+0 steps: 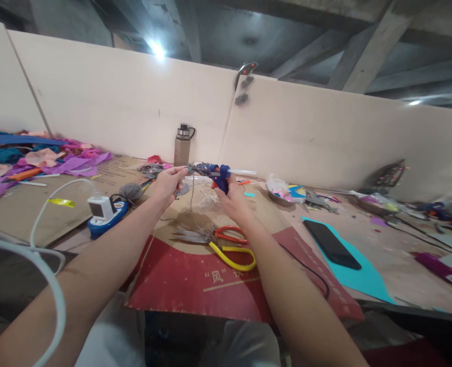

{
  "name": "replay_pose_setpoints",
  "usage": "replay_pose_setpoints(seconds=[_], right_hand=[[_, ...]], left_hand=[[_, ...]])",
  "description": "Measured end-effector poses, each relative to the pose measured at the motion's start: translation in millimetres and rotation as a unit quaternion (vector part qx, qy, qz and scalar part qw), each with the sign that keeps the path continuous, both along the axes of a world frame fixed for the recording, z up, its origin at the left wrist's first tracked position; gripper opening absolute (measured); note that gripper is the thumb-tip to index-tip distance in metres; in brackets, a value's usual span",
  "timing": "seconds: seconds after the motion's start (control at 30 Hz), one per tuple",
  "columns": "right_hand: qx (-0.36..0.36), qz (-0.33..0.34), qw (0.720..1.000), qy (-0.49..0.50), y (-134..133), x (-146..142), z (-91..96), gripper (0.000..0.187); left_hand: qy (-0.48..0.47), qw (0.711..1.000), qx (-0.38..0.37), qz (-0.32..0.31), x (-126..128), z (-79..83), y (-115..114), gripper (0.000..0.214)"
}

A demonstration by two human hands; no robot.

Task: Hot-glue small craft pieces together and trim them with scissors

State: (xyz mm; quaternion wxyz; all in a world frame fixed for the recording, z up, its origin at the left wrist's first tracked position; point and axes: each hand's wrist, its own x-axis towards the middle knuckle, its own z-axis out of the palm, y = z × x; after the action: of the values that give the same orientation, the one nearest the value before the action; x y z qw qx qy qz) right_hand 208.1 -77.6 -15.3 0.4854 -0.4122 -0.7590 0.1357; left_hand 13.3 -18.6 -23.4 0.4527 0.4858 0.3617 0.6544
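Observation:
My right hand (234, 198) is wrapped round the handle of a blue glue gun (221, 176), its nozzle end pointing left. A clear glue stick (243, 172) juts from the gun's back. My left hand (171, 182) pinches a small grey-green yarn piece (191, 169) right by the nozzle; whether the two touch I cannot tell. From that piece a strand of grey yarn (193, 196) hangs down to the cardboard. Below my hands lie scissors (231, 252) with one yellow and one red handle, blades toward the left.
A red and brown cardboard sheet (165, 280) covers the table in front of me. A bottle (182, 145) stands by the partition. Left are a blue power strip (105, 219) and a grey yarn ball (131, 191); right, a phone (331, 243) and a bowl (281, 196).

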Motion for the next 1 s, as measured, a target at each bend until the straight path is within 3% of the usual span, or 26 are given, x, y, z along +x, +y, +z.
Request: replay_pose_setpoints(seconds=[1.0], right_hand=[[0.017, -0.075, 0.996, -0.050, -0.3, -5.8, -3.3, 0.029]], left_hand=[[0.002, 1.000, 0.012, 0.005, 1.5, 0.4, -2.1, 0.027]])
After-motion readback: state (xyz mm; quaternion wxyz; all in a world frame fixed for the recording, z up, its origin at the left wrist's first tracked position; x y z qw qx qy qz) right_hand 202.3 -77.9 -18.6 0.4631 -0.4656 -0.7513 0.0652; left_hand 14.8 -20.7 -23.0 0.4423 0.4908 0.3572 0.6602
